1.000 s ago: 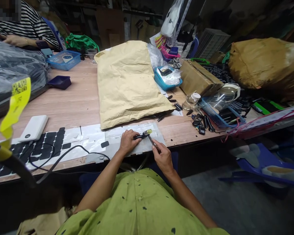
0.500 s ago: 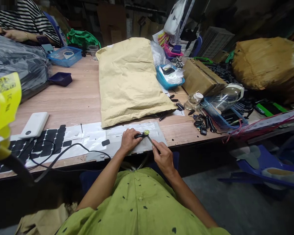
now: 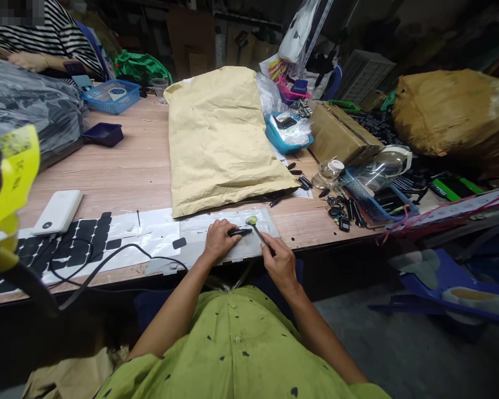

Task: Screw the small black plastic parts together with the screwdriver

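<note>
Near the table's front edge, my left hand [image 3: 219, 239] is closed on a small black part [image 3: 242, 232], slim and lying low over the grey-white sheet [image 3: 199, 244]; its exact kind is too small to tell. My right hand [image 3: 279, 260] grips the handle of a small hammer [image 3: 253, 223] with a yellowish-green round head. That head is just above and beyond the black part, apart from it. A loose black sticker [image 3: 179, 243] lies left of my left hand, beside a white sheet of black stickers [image 3: 93, 235].
Behind my hands lies a large kraft paper bag [image 3: 216, 138]. A white power bank [image 3: 58, 212] with a cable is at left. To the right are keys [image 3: 344, 223], a glass jar [image 3: 327, 173] and a blue basket [image 3: 380, 205]. Another person's striped sleeve [image 3: 62, 39] shows far left.
The hammer head has lifted off the black part and shifted slightly up and right with my right hand. My left hand stays in place, and more of the black part shows.
</note>
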The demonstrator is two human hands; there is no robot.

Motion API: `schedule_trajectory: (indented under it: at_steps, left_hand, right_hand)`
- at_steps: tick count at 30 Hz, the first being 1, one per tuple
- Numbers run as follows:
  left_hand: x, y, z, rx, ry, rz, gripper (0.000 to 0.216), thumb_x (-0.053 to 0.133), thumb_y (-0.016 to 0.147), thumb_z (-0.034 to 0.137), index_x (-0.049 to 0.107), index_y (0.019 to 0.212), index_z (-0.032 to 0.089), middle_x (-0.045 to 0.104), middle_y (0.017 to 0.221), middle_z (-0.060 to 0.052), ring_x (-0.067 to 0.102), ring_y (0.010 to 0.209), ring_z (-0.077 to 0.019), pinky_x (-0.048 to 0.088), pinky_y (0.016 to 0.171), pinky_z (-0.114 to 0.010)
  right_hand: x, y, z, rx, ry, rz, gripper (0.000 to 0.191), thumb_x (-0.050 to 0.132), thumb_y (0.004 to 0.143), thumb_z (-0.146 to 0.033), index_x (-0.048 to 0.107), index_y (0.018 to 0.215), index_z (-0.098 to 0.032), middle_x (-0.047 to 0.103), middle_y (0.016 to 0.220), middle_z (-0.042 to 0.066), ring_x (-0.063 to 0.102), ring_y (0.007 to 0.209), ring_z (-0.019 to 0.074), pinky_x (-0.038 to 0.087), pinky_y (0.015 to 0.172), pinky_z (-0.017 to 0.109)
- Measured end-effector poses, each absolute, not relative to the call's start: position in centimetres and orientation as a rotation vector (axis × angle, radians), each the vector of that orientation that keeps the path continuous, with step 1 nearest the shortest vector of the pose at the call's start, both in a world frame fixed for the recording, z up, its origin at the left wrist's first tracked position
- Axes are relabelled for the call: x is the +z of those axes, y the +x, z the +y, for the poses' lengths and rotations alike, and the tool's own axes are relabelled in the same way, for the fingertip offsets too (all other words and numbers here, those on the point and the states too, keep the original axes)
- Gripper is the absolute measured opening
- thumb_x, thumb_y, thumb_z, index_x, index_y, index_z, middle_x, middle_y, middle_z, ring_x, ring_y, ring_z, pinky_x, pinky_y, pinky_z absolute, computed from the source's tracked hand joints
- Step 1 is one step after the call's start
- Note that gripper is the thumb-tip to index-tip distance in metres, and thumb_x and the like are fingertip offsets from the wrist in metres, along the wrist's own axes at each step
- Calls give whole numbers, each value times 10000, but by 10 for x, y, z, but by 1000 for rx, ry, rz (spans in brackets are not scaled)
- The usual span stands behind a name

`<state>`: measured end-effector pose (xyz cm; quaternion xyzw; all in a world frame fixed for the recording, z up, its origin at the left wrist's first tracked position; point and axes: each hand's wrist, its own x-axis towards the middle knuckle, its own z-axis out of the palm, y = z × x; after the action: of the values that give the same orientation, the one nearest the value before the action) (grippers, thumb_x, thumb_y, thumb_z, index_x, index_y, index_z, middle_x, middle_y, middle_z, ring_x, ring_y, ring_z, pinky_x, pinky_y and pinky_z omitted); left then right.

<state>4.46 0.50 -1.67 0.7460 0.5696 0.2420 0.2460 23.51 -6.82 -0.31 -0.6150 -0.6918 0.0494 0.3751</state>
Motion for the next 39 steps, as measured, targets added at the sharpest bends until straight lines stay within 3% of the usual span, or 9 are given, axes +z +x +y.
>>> schedule_trajectory:
  at_steps: [7, 13, 19, 23, 26, 31, 35, 39]
  left_hand:
    - [-20, 38, 7, 658, 2056, 1474, 205, 598, 926, 376, 772, 962, 273, 668, 886, -34, 559, 911, -231, 434, 836, -378]
    - [-20, 35, 6, 650, 2034, 1456, 296, 489, 980, 386, 754, 946, 258, 671, 918, -43, 556, 917, -231, 425, 832, -384]
    - [-15, 27, 2, 622, 2073, 1333, 244, 603, 914, 439, 765, 952, 261, 668, 977, -55, 551, 969, -251, 429, 876, -406]
    - [-11, 15, -19, 561, 2200, 1101, 195, 722, 832, 453, 791, 894, 282, 640, 1230, -61, 524, 1152, -291, 399, 1008, -458]
    - [-9, 7, -41, 474, 2323, 1006, 133, 809, 746, 368, 800, 862, 303, 583, 1397, -44, 473, 1270, -338, 366, 1073, -509]
    - [-7, 5, -65, 352, 2478, 1068, 238, 854, 672, 244, 792, 894, 302, 524, 1499, -59, 410, 1361, -391, 349, 1097, -578]
    - [-7, 7, -65, 386, 2446, 1077, 275, 880, 657, 362, 786, 907, 296, 542, 1477, -74, 425, 1348, -393, 363, 1093, -570]
    - [-6, 11, -42, 587, 2292, 1179, 201, 687, 869, 422, 770, 961, 264, 693, 1188, -90, 590, 1120, -286, 467, 976, -445]
  right_hand:
    - [-24, 274, -36, -155, -1908, -1684, 316, 546, 891, -167, 770, 1100, -244, 668, 860, 58, 594, 803, 187, 427, 697, 271]
    - [-37, 273, -31, -270, -1928, -1712, 359, 531, 873, -104, 781, 1071, -268, 573, 852, 55, 502, 800, 190, 370, 702, 292]
    - [-36, 265, -30, -383, -1940, -1737, 379, 520, 865, -97, 770, 1101, -258, 539, 834, 51, 471, 794, 195, 354, 714, 300]
    - [-35, 262, -30, -409, -1946, -1761, 389, 524, 857, -93, 762, 1120, -252, 531, 832, 50, 461, 793, 197, 337, 700, 304]
    - [-34, 260, -31, -403, -1953, -1771, 400, 523, 851, -92, 756, 1134, -253, 529, 839, 55, 457, 798, 203, 324, 689, 310]
    - [-36, 260, -32, -345, -1963, -1785, 414, 533, 837, -103, 738, 1164, -254, 528, 864, 65, 450, 814, 211, 319, 684, 313]
    - [-36, 260, -32, -331, -1968, -1795, 420, 535, 835, -106, 729, 1176, -256, 525, 874, 68, 445, 821, 214, 313, 678, 315]
    - [-36, 257, -32, -351, -1980, -1801, 428, 528, 839, -100, 723, 1188, -253, 512, 865, 64, 431, 804, 212, 300, 672, 317]
